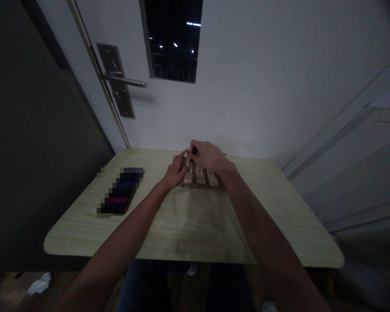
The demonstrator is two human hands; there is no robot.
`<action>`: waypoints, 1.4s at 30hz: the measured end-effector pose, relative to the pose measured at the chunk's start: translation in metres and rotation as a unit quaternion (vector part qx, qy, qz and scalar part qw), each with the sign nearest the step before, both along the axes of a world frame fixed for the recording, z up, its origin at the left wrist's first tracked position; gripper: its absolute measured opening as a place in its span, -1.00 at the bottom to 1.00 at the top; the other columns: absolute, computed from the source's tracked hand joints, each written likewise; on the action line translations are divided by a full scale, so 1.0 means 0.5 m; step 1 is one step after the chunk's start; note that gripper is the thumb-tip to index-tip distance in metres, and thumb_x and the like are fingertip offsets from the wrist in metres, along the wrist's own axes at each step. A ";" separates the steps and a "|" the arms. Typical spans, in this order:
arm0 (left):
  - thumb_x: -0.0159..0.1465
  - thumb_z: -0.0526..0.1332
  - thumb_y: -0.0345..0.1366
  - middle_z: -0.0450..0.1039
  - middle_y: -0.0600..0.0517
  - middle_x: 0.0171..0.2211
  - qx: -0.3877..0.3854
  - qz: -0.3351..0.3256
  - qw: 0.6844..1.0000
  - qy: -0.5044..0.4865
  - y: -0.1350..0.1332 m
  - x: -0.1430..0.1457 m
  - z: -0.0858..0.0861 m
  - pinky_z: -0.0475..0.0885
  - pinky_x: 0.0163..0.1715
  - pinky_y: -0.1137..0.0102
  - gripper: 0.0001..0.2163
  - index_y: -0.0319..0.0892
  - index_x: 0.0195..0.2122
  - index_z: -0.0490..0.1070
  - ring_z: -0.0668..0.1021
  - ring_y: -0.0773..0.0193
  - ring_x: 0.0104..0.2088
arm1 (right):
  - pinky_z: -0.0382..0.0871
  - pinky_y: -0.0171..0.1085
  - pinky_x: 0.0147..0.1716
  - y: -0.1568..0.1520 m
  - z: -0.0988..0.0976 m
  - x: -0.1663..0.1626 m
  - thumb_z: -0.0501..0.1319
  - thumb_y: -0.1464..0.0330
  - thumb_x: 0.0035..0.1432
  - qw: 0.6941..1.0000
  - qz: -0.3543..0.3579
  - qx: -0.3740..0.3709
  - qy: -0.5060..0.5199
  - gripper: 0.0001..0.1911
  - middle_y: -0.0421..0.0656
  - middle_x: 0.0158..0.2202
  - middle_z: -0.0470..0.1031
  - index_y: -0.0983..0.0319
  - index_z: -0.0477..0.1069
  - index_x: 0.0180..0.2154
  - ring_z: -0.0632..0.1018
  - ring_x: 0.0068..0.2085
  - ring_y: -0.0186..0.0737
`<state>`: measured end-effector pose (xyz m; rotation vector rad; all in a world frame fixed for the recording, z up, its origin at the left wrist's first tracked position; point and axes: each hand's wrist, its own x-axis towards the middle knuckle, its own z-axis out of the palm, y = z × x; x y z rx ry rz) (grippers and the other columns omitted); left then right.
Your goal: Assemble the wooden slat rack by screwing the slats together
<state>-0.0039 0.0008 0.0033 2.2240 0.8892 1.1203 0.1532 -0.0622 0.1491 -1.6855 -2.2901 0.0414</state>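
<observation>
A small wooden rack of pale slats on dark cross bars (pixel 199 178) lies at the far middle of the light wooden table (pixel 188 225). My right hand (pixel 208 157) hovers over its far end, fingers closed on a small dark object (pixel 194 150). My left hand (pixel 175 171) rests against the rack's left side, thumb and forefinger reaching up toward the same dark object. What the dark object is cannot be made out in the dim light.
A phone (pixel 121 197) lies on the table's left part. Behind the table stands a white door with a metal lever handle (pixel 123 80) and a dark window (pixel 173 39). A crumpled white scrap (pixel 39 284) lies on the floor at lower left.
</observation>
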 end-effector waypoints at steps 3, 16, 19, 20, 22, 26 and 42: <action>0.33 0.00 -0.01 0.16 -0.19 0.20 -0.001 -0.002 1.000 0.006 0.000 -0.001 -0.001 0.29 0.11 0.02 -0.38 -0.10 0.37 -0.09 0.30 -0.03 0.16 | 0.21 -0.27 -0.36 0.007 -0.009 -0.007 0.13 0.25 0.26 0.999 -0.025 0.025 -0.005 -0.80 -0.04 -0.21 0.57 0.22 0.44 -0.21 0.51 -0.24 -0.18; 0.35 -0.06 -0.07 0.23 -0.20 0.12 0.020 0.029 0.999 0.034 0.014 0.000 -0.024 0.34 0.03 0.01 -0.44 -0.15 0.33 -0.04 0.37 -0.02 0.05 | 0.14 -0.29 -0.43 -0.014 -0.045 -0.034 0.00 0.28 0.35 0.991 -0.024 0.023 0.127 -0.79 -0.18 -0.35 0.51 0.12 0.27 -0.03 0.44 -0.40 -0.25; 0.35 -0.05 -0.07 0.25 -0.19 0.10 0.019 0.031 0.999 0.031 0.012 0.002 -0.022 0.33 0.04 0.02 -0.45 -0.14 0.32 -0.01 0.36 -0.02 0.07 | 0.19 -0.30 -0.40 -0.016 -0.050 -0.030 0.00 0.26 0.33 0.990 0.000 0.014 0.142 -0.81 -0.16 -0.33 0.50 0.15 0.26 -0.08 0.44 -0.39 -0.26; 0.35 -0.05 -0.07 0.25 -0.18 0.09 0.019 0.028 0.999 0.029 0.010 0.002 -0.020 0.33 0.05 0.02 -0.45 -0.14 0.32 -0.02 0.36 -0.03 0.09 | 0.21 -0.30 -0.38 -0.017 -0.048 -0.028 0.00 0.27 0.32 0.989 0.013 0.010 0.147 -0.81 -0.14 -0.31 0.50 0.16 0.26 -0.08 0.45 -0.37 -0.25; 0.35 -0.06 -0.07 0.24 -0.19 0.10 0.018 0.020 0.999 0.026 0.007 0.001 -0.016 0.32 0.07 0.01 -0.44 -0.13 0.34 -0.04 0.35 -0.05 0.11 | 0.25 -0.29 -0.34 -0.019 -0.044 -0.024 -0.01 0.30 0.30 0.988 0.031 -0.003 0.154 -0.80 -0.12 -0.29 0.51 0.18 0.25 -0.07 0.47 -0.34 -0.24; 0.36 -0.06 -0.05 0.22 -0.19 0.14 0.020 0.010 1.000 0.019 0.003 -0.001 -0.010 0.30 0.08 0.00 -0.42 -0.10 0.36 -0.09 0.33 -0.05 0.13 | 0.27 -0.29 -0.32 -0.022 -0.040 -0.016 -0.03 0.31 0.32 0.989 0.023 -0.010 0.146 -0.70 -0.10 -0.27 0.53 0.20 0.22 0.05 0.50 -0.31 -0.21; 0.34 -0.05 -0.03 0.16 -0.21 0.20 0.009 0.005 1.000 0.022 0.003 0.000 -0.007 0.28 0.11 -0.02 -0.38 -0.12 0.37 -0.12 0.31 -0.06 0.15 | 0.31 -0.31 -0.30 -0.017 -0.068 0.001 0.01 0.43 0.25 0.967 0.106 0.024 0.232 -0.50 -0.15 -0.26 0.52 0.21 0.16 0.22 0.48 -0.34 -0.26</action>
